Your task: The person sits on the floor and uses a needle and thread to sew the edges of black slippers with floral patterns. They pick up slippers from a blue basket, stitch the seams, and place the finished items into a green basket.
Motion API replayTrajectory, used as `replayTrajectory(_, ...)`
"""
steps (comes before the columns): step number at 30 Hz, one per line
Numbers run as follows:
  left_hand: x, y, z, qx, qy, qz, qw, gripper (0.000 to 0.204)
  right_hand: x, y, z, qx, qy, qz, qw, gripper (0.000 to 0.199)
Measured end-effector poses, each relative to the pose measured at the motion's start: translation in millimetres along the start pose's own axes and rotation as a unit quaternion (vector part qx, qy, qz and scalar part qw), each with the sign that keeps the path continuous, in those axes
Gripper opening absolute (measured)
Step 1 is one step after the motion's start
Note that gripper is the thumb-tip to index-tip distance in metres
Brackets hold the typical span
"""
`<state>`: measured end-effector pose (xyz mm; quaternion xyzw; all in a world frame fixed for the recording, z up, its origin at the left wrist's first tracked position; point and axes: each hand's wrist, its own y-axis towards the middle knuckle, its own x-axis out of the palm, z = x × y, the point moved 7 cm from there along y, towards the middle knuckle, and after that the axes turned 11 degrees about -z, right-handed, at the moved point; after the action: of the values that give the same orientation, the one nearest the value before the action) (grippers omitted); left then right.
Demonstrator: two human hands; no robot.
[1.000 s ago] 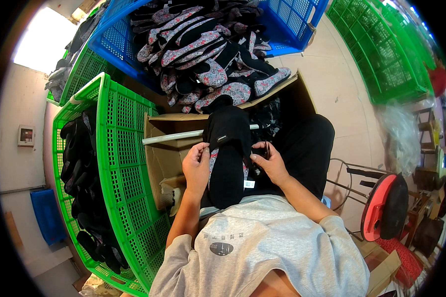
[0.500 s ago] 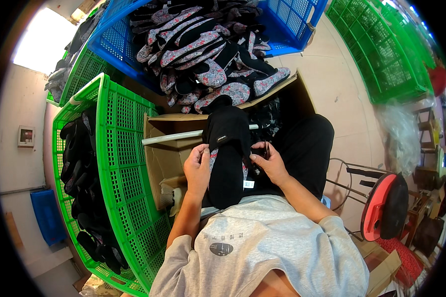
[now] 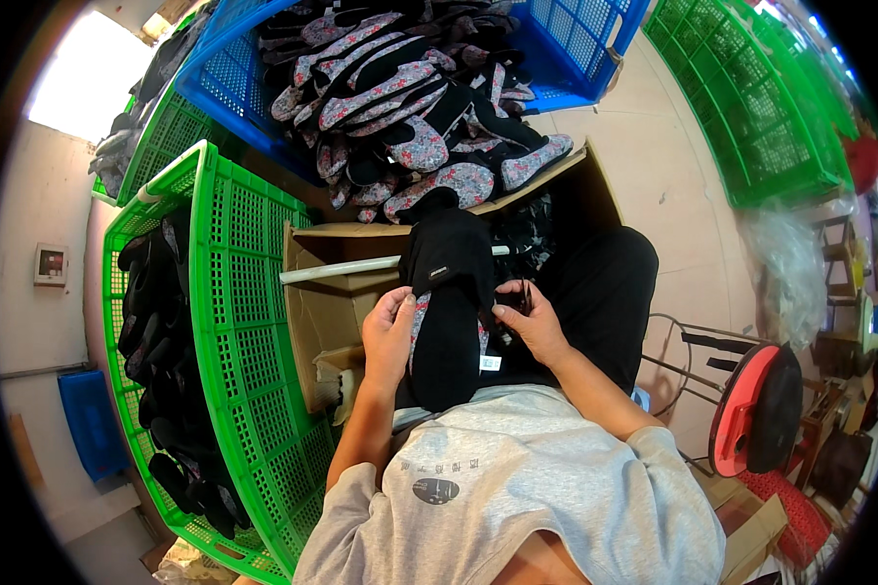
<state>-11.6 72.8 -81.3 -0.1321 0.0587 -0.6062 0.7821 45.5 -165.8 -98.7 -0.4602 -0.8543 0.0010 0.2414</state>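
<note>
A black slipper (image 3: pixel 446 341) with floral lining at its sides lies lengthwise in front of me, over my lap. Its black upper carries a small label, and a white tag shows near the heel. My left hand (image 3: pixel 388 327) pinches the slipper's left edge between thumb and fingers. At the opposite edge, my right hand (image 3: pixel 532 322) is closed around a small dark pointed tool (image 3: pixel 526 295), possibly snips; its exact kind is hard to make out. The fingers of that hand are close beside the slipper's right edge.
An open cardboard box (image 3: pixel 332 322) with a pale rod (image 3: pixel 346 270) across it stands before me. Beyond it, a blue crate (image 3: pixel 226 88) holds piled floral slippers. A green crate (image 3: pixel 254 312) of dark slippers is at left. A red-and-black stool (image 3: pixel 741 409) stands right.
</note>
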Motion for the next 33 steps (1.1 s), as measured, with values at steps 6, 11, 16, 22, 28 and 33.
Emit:
replayTrajectory(6, 1, -1, -2, -0.021, -0.028, -0.040, 0.999, 0.020, -1, 0, 2, 0.001, 0.001, 0.000, 1.000, 0.030)
replayTrajectory(11, 9, -4, 1, -0.059, -0.055, -0.099, 0.992, 0.011, -1, -1, 4, 0.005, 0.003, 0.001, 1.000, 0.030)
replayTrajectory(16, 20, -11, 29, -0.032, -0.259, -0.115, 0.958, 0.004, 4, 0, 3, 0.011, 0.029, -0.018, 0.999, 0.029)
replayTrajectory(22, 4, -11, 81, 0.082, -0.349, 0.079, 0.930, 0.004, 6, -2, 0, 0.033, 0.029, -0.028, 0.999, 0.031)
replayTrajectory(28, -1, -14, 85, 0.109, -0.329, 0.117, 0.931, 0.010, 25, -5, -24, -0.044, -0.009, -0.132, 0.990, 0.040)
replayTrajectory(33, 8, -18, 76, 0.098, -0.301, 0.105, 0.943, 0.008, 24, -6, -21, -0.038, 0.004, -0.117, 0.992, 0.045)
